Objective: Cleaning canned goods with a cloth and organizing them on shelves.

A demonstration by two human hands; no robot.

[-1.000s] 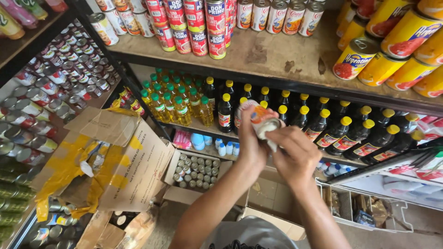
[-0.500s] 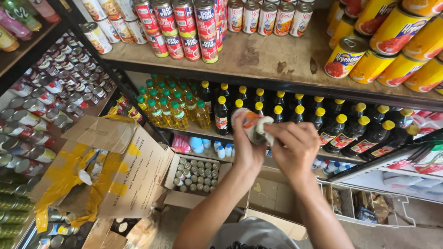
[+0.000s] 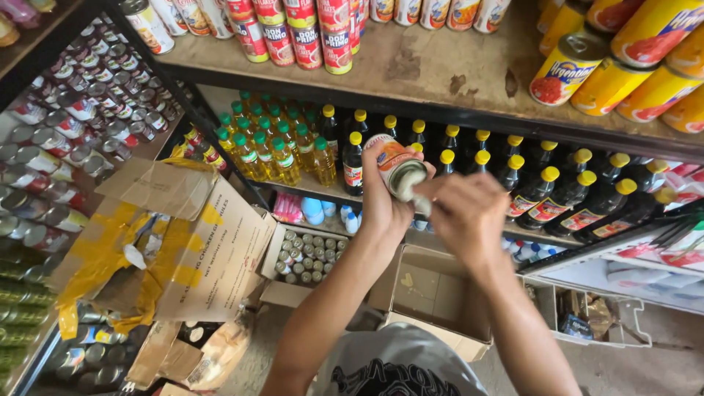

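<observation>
Fingers of the left hand (image 3: 381, 198) are wrapping a can (image 3: 397, 167); the right hand (image 3: 469, 213) is pinching something small at its end.

glossy metal can (image 3: 397, 165) (paper label), worn wooden shelf (image 3: 440, 70)

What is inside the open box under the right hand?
The box shows bare cardboard walls and floor with one small mark. The right hand and forearm cover its near right corner, so anything there cannot be seen.

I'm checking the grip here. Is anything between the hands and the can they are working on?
Nothing visible. The left hand wraps the can directly, and the right hand touches its end.
</observation>
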